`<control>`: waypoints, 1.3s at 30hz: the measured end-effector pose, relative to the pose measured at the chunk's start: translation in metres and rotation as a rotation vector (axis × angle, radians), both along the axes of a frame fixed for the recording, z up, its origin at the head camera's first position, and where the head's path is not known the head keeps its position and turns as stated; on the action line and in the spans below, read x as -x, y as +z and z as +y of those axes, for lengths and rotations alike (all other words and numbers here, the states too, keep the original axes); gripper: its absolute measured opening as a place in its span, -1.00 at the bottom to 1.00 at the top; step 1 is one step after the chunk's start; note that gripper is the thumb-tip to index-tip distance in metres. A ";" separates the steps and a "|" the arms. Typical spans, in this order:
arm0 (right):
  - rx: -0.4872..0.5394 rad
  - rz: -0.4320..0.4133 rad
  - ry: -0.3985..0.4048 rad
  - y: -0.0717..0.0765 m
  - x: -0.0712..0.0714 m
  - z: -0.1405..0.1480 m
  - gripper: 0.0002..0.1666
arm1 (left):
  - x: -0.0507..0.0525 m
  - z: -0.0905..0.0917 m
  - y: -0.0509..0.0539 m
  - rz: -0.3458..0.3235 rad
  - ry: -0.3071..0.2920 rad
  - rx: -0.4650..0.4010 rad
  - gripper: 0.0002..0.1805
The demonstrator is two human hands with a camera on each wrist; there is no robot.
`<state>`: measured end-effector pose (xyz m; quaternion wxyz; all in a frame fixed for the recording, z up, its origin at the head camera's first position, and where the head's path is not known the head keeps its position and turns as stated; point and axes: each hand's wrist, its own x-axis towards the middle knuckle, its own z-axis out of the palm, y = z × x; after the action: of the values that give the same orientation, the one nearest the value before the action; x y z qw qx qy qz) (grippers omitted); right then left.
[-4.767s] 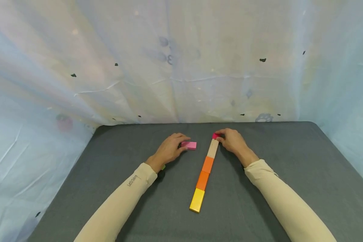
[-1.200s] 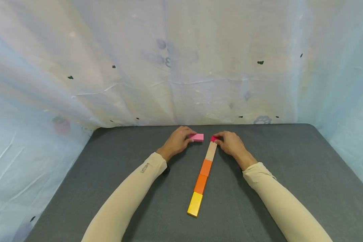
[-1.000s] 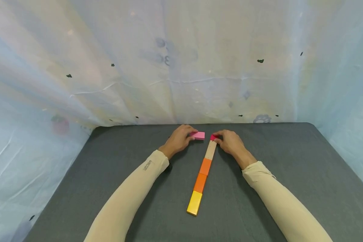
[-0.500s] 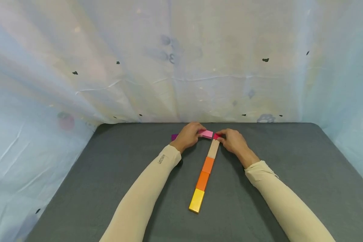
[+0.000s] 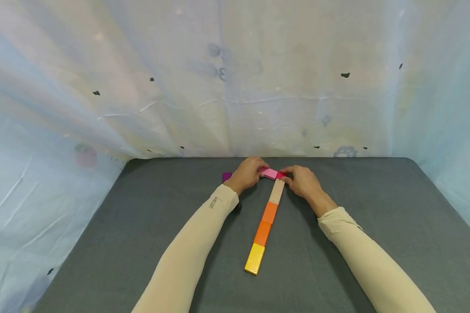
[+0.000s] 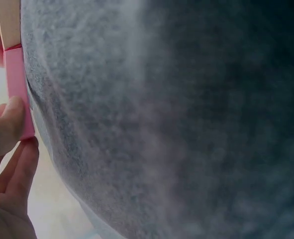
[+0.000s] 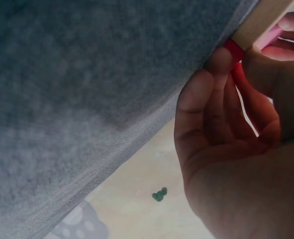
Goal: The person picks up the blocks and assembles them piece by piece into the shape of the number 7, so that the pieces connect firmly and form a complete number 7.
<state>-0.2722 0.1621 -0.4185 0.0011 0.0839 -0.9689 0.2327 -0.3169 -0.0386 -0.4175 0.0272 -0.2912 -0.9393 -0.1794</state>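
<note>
In the head view, my left hand (image 5: 247,174) pinches a pink block (image 5: 270,173) by its left end. The block's right end meets a small red block (image 5: 280,175), at a slant. My right hand (image 5: 303,182) holds that red block between thumb and fingers. Below it a plain wooden block (image 5: 276,191), two orange blocks (image 5: 262,233) and a yellow block (image 5: 254,259) form a tilted row running toward me. The left wrist view has the pink block (image 6: 16,74) up against the wooden one (image 6: 8,25). In the right wrist view, fingers cover much of the red block (image 7: 234,50).
A purple block (image 5: 226,176) lies left of my left hand, partly hidden by it. The grey cloth-covered table (image 5: 337,269) ends at its far edge, just beyond my hands. A pale patterned curtain (image 5: 235,108) hangs behind it and along both sides.
My left hand has carried the pink block right and farther away until it meets the red block. The purple block has come into view behind that hand. My right hand stays at the red block.
</note>
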 end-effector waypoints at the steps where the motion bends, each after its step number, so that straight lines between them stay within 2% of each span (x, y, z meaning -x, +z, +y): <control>1: 0.004 0.003 0.001 0.000 0.000 0.000 -0.59 | 0.000 0.000 0.000 -0.009 0.001 -0.002 -0.69; 7: 0.012 0.009 0.007 0.001 -0.002 -0.001 -0.59 | 0.003 0.001 -0.003 -0.041 0.008 0.022 -0.70; 15: 0.003 -0.004 -0.003 0.003 -0.003 -0.002 -0.58 | 0.002 0.003 -0.002 -0.062 0.025 0.045 -0.69; 24: -0.009 -0.029 -0.006 0.002 -0.002 -0.001 -0.57 | 0.003 0.002 -0.005 -0.089 0.046 -0.028 -0.71; 39: -0.007 -0.044 -0.027 0.000 -0.002 -0.002 -0.57 | 0.006 0.000 -0.007 -0.133 0.047 -0.063 -0.70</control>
<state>-0.2706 0.1599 -0.4188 -0.0173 0.0658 -0.9705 0.2312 -0.3228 -0.0386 -0.4249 -0.0218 -0.2555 -0.9395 -0.2272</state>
